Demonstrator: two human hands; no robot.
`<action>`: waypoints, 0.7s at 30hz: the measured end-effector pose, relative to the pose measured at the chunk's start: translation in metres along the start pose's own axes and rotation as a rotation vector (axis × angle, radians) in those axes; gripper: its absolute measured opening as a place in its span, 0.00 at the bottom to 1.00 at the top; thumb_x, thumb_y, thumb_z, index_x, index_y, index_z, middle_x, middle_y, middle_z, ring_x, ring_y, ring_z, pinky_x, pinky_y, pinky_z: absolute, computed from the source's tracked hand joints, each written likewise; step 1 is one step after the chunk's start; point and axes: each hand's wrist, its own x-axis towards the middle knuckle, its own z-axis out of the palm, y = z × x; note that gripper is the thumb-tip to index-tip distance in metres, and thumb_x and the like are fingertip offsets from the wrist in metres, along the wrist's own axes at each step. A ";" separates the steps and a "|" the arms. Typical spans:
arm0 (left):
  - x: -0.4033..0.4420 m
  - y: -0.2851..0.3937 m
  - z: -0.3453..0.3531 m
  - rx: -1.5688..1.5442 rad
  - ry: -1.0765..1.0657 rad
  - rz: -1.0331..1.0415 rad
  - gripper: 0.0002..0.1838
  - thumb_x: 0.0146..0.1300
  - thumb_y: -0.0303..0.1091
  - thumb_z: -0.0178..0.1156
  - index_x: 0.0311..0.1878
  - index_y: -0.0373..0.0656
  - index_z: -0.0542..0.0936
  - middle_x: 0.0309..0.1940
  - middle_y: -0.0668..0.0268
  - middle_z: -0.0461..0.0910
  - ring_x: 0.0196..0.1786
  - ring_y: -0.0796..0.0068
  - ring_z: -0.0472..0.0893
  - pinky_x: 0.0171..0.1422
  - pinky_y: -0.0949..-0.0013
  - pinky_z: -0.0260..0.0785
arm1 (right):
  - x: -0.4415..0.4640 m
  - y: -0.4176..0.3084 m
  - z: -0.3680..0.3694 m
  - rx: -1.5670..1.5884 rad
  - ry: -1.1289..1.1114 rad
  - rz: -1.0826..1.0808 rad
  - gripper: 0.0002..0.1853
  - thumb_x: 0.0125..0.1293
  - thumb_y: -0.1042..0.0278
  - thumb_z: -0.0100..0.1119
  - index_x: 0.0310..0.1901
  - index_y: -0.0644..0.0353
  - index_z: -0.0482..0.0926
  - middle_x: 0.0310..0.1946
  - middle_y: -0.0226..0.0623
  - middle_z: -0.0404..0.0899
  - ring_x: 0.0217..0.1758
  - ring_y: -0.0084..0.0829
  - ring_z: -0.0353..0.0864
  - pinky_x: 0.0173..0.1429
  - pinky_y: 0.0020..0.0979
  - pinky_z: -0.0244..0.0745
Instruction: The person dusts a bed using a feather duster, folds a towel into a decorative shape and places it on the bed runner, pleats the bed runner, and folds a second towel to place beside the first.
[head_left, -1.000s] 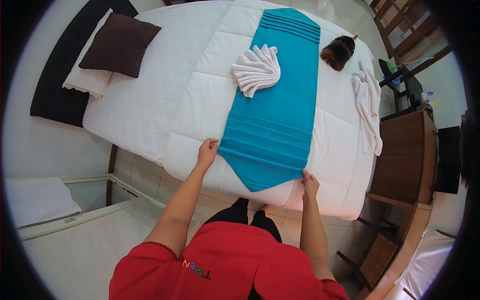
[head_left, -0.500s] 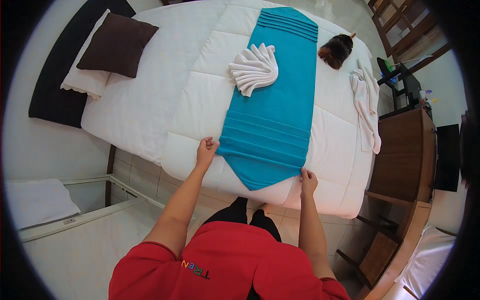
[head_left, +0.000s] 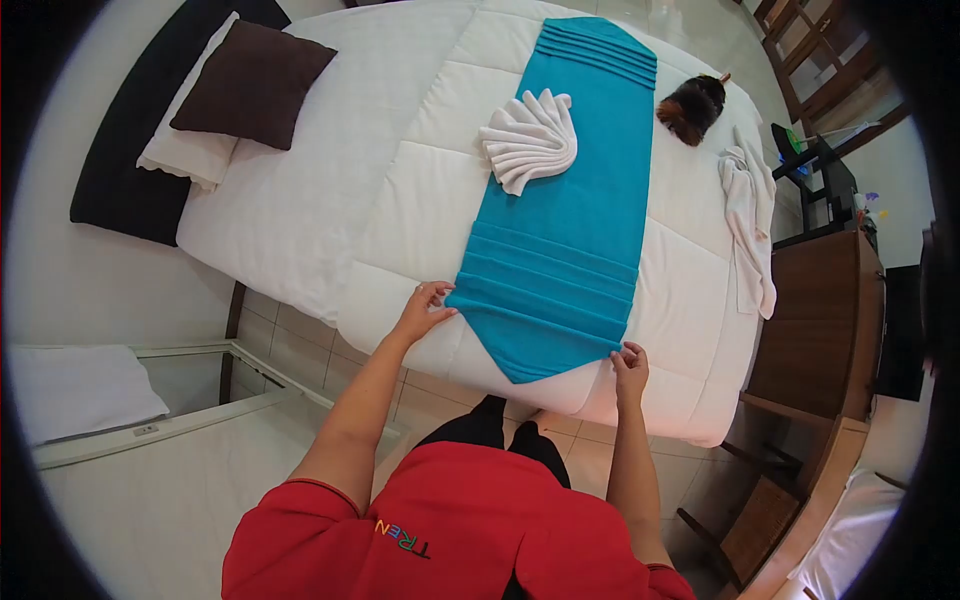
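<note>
A turquoise bed runner (head_left: 570,190) lies across the white bed, with pleats folded near both ends and a pointed near end. My left hand (head_left: 422,312) is at the runner's left edge beside the near pleats, its thumb and forefinger apart. At the opposite edge, my right hand (head_left: 630,372) pinches the corner of the lowest pleat. A white towel folded into a fan (head_left: 530,142) sits on the runner's left side, farther up.
The white bed (head_left: 400,215) carries a brown cushion (head_left: 255,85) over a white pillow (head_left: 190,160). A dark furry item (head_left: 692,108) and a crumpled white cloth (head_left: 745,225) lie on its right side. A wooden cabinet (head_left: 805,330) stands at the right.
My left hand's fingers have spread from a curl at the runner's edge. My right hand stays at its corner. The whole view has shifted slightly.
</note>
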 end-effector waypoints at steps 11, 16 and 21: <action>0.011 -0.012 0.012 0.111 0.072 0.168 0.09 0.50 0.27 0.68 0.34 0.38 0.80 0.37 0.62 0.73 0.39 0.68 0.75 0.43 0.70 0.70 | 0.004 -0.005 0.004 -0.149 0.021 0.080 0.14 0.56 0.73 0.65 0.42 0.69 0.77 0.28 0.34 0.80 0.30 0.21 0.77 0.35 0.21 0.71; 0.006 -0.005 0.006 0.163 0.030 0.122 0.08 0.52 0.28 0.66 0.35 0.38 0.80 0.35 0.62 0.76 0.38 0.70 0.76 0.43 0.71 0.70 | 0.002 -0.007 0.003 -0.048 -0.048 0.106 0.11 0.56 0.70 0.65 0.38 0.69 0.79 0.26 0.34 0.80 0.28 0.20 0.76 0.32 0.21 0.70; 0.001 -0.006 -0.006 0.159 -0.099 -0.065 0.08 0.54 0.30 0.65 0.36 0.37 0.81 0.30 0.63 0.79 0.34 0.73 0.78 0.43 0.72 0.71 | -0.007 -0.013 -0.013 -0.076 -0.114 0.123 0.10 0.56 0.71 0.65 0.36 0.67 0.79 0.26 0.32 0.80 0.25 0.19 0.73 0.30 0.21 0.68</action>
